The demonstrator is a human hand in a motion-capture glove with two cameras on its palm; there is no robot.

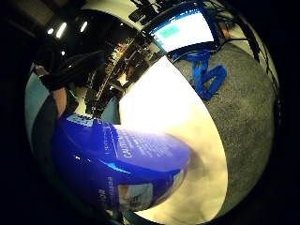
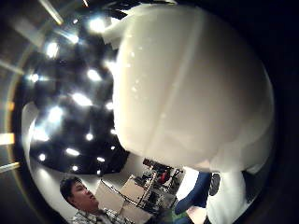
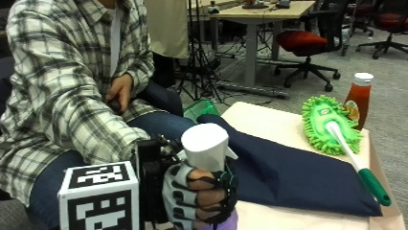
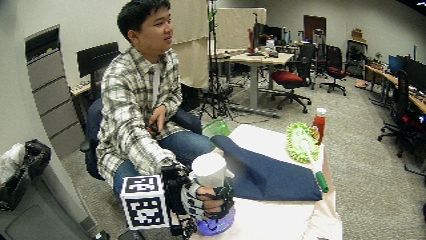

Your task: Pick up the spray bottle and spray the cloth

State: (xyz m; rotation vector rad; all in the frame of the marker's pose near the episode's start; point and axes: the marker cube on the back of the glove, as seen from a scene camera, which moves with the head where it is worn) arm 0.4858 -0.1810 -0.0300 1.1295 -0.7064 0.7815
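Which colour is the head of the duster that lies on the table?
The duster head is bright green, seen best in the outside view.

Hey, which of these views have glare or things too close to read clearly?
Thumb side palm view: the spray bottle head fills the frame, ceiling lights flare beside it. Little finger side palm view: the table looks washed out. Outside view: evenly lit, the right hand and cloth clear.

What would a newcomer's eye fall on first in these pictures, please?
Probably the gloved right hand at the table's near edge, gripping the spray bottle with its white head up. Behind it a dark blue cloth lies spread on the table, with a bright green duster and a ketchup bottle at the far side.
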